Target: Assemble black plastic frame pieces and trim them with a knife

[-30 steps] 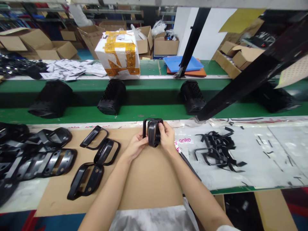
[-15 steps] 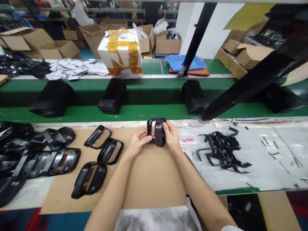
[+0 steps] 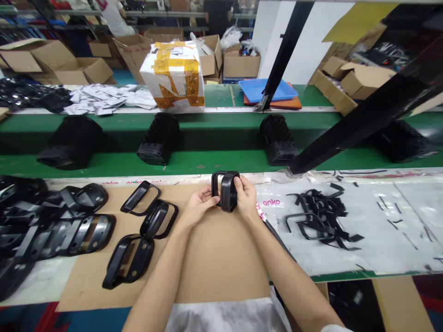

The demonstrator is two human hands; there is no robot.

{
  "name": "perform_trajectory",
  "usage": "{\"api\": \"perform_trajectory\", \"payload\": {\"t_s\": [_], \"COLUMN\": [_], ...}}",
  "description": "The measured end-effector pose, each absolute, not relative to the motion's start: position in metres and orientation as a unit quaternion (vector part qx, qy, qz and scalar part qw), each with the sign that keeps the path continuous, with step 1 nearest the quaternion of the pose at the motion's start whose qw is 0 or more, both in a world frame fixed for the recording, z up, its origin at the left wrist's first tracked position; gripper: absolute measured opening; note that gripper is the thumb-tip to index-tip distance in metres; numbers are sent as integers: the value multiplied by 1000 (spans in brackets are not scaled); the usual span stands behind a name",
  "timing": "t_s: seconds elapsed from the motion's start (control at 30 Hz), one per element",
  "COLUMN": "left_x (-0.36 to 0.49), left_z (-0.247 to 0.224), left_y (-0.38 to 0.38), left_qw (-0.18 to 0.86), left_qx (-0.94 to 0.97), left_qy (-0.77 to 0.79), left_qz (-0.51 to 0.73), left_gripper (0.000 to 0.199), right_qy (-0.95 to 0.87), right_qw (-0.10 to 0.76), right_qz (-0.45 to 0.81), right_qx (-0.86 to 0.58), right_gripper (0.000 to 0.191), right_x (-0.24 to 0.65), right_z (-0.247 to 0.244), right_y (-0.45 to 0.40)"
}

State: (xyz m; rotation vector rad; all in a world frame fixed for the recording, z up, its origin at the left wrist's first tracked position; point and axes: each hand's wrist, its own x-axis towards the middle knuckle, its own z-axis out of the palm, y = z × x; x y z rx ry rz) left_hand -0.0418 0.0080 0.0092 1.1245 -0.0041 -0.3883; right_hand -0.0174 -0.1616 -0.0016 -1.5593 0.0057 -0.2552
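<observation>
Between both hands, over the far end of the cardboard sheet (image 3: 228,258), is a black plastic frame with a raised handle-like loop (image 3: 228,192). My left hand (image 3: 202,203) pinches its left side with thumb and fingers. Around its right side are the closed fingers of my right hand (image 3: 245,196). Left of my arms lie three similar pieces: a thin black frame (image 3: 141,198), a looped one (image 3: 159,219) and another looped one (image 3: 129,259). On the right is a tangled pile of black strips (image 3: 320,216).
Many more black frames (image 3: 55,230) are heaped at the far left. Black perforated housings (image 3: 161,138) stand on the green conveyor (image 3: 214,159) beyond. A slanted black post (image 3: 346,129) crosses the right side. A taped white box (image 3: 173,76) and a blue tray (image 3: 258,90) sit behind.
The black frame stays in both hands at nearly the same spot, turned very slightly. The housings on the conveyor have shifted a little to the left.
</observation>
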Motion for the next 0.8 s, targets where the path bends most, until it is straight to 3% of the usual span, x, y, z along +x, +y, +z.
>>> {"api": "perform_trajectory", "payload": {"t_s": [0.27, 0.53, 0.8], "left_x": [-43, -42, -45], "left_z": [16, 9, 14], "left_y": [11, 12, 10], "left_qw": [869, 830, 871], "left_qx": [454, 533, 450], "left_qy": [-22, -4, -24], "left_qz": [-197, -163, -196], "left_gripper": [39, 37, 34], "right_qy": [-11, -10, -31], "right_qw": [717, 701, 707], "right_qz": [-66, -122, -92], "right_qx": [-694, -702, -700], "right_gripper": [36, 35, 41], "right_x": [-22, -17, -20], "right_z": [-3, 8, 6], "right_y": [-155, -165, -158]}}
